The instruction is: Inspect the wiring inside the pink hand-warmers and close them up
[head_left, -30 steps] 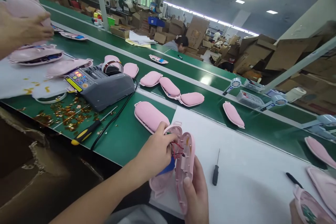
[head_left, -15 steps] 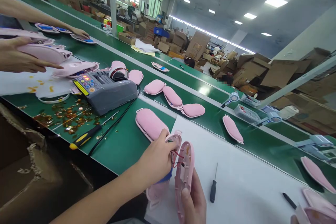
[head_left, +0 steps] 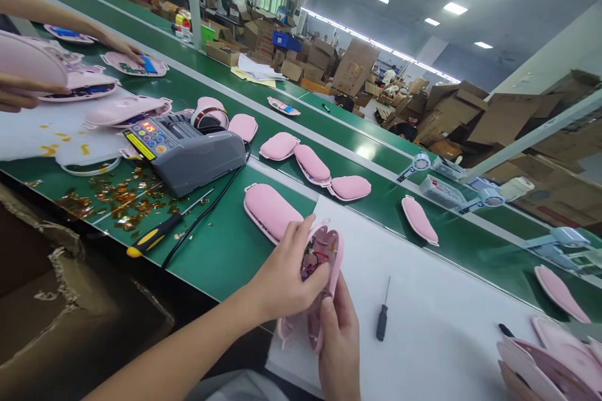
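Note:
At the lower middle, a pink shell case (head_left: 335, 257) stands partly open, with red wires and small parts showing between its halves. My left hand (head_left: 289, 272) grips the case from the left, its thumb inside the opening. Around the right half and lower end, my right hand (head_left: 339, 338) is closed. A pink case (head_left: 271, 210) lies on the green surface just behind my left hand. To the right of my hands, a dark screwdriver (head_left: 382, 322) rests on the white sheet (head_left: 423, 301).
A grey tape dispenser (head_left: 197, 160), a yellow-black screwdriver (head_left: 155, 235) and amber tape scraps lie left. Several pink cases line the green belt (head_left: 385, 225). Another person's hands work at upper left; a hand holds pink shells (head_left: 545, 363) at lower right.
The two halves of the case have come closer together, and my left thumb has moved into the opening. At the left, the other person's hand has lifted a pink shell. The view has shifted slightly.

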`<state>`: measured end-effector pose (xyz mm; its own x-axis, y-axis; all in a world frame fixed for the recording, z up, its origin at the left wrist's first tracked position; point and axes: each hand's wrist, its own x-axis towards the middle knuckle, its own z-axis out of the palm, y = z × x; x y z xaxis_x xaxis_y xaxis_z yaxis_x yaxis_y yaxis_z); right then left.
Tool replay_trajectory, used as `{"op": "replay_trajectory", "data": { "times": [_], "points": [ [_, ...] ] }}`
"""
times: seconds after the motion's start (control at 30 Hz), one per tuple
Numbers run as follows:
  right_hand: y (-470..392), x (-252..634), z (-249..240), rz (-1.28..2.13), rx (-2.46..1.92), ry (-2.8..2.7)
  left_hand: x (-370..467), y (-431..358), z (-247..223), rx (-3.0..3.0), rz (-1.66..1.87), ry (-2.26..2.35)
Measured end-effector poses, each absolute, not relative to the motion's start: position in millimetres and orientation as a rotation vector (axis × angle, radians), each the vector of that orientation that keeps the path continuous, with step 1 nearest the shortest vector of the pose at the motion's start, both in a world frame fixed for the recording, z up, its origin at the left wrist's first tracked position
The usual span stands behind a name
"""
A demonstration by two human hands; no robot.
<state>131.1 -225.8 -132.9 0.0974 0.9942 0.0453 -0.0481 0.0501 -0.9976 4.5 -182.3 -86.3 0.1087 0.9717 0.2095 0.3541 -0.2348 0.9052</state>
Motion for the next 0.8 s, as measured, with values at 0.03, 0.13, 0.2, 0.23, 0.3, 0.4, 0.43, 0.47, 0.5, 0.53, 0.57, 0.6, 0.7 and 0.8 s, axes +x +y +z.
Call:
{"op": "replay_trajectory", "data": {
  "times": [0.03,0.13,0.2,0.23,0.3,0.4,0.43,0.47,0.5,0.53,0.57,0.6,0.7,0.8],
  "points": [
    [-225,132,-133,1.186,-1.154,-1.096,4,-180,-89,1.63,1.164,1.316],
    [-222,137,-134,1.274,-1.158,-1.06,4,-175,-94,1.529,1.234,1.365],
    [-220,140,-134,1.266,-1.197,-1.068,5,-174,-95,1.509,1.222,1.412],
    [-220,141,-135,1.265,-1.212,-1.079,6,-174,-93,1.506,1.214,1.427],
    [-219,143,-136,1.268,-1.23,-1.097,7,-175,-89,1.502,1.204,1.406],
    [-219,146,-139,1.283,-1.233,-1.099,8,-175,-83,1.44,1.221,1.313],
    [-220,147,-141,1.283,-1.229,-1.098,8,-175,-82,1.401,1.228,1.306],
    [-220,148,-142,1.282,-1.226,-1.1,7,-174,-82,1.363,1.235,1.314],
    [-220,148,-143,1.282,-1.222,-1.101,7,-173,-82,1.336,1.24,1.331],
    [-220,148,-143,1.287,-1.216,-1.098,6,-172,-84,1.324,1.239,1.351],
    [-220,148,-143,1.295,-1.209,-1.089,6,-171,-85,1.325,1.229,1.366],
    [-220,147,-143,1.308,-1.203,-1.076,6,-170,-86,1.338,1.21,1.377],
    [-219,145,-140,1.335,-1.207,-1.064,7,-169,-89,1.397,1.153,1.445],
    [-218,142,-138,1.289,-1.259,-1.111,11,-171,-88,1.429,1.145,1.539]
  ]
}}
